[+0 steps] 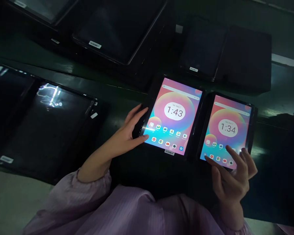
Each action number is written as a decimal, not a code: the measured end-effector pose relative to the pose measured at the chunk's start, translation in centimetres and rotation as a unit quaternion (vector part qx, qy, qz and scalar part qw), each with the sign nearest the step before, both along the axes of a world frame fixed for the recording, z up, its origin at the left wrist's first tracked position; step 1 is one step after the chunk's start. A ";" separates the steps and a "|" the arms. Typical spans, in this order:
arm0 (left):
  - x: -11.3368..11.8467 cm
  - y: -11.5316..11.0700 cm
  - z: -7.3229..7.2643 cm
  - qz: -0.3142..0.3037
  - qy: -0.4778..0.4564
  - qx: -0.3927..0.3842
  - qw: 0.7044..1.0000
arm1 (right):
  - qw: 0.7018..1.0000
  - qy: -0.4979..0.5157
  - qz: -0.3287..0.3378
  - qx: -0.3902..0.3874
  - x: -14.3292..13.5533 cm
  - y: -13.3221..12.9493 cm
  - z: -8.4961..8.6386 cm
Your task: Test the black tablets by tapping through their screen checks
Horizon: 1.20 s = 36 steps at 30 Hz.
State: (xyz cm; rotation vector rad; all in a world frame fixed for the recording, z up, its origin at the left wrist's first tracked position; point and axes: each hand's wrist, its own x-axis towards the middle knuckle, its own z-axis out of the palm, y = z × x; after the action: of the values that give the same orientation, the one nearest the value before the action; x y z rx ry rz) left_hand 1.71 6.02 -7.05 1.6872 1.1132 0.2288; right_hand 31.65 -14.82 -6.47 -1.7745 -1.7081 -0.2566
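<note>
Two lit tablets lie side by side on the dark table. The left tablet [173, 117] shows a home screen with 1:43, and the right tablet [226, 130] shows 1:34. My left hand [127, 133] rests at the left tablet's left edge, thumb on the lower left corner and fingers apart, not gripping it. Over the lower part of the right tablet is my right hand [235, 174], its fingers spread. One fingertip is by the icons and another near the bottom left corner; whether they touch the glass is unclear.
Dark tablets lie at the left [46, 130] and in a stack at the top [117, 29]. Behind the lit ones are another dark tablet [203, 49] and a black box [245, 58]. A small white label [94, 115] sits beside the left tablets.
</note>
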 end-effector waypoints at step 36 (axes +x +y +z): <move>-0.1 0.1 0.2 0.031 -0.053 -0.048 0.997 | 0.998 -0.001 0.008 0.058 1.7 -0.1 -0.9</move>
State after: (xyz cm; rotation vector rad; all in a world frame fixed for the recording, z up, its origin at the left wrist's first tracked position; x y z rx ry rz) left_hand 1.58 6.08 -6.84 1.5405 1.0818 0.2961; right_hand 33.34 -14.88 -7.34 -1.6756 -1.6745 -0.3436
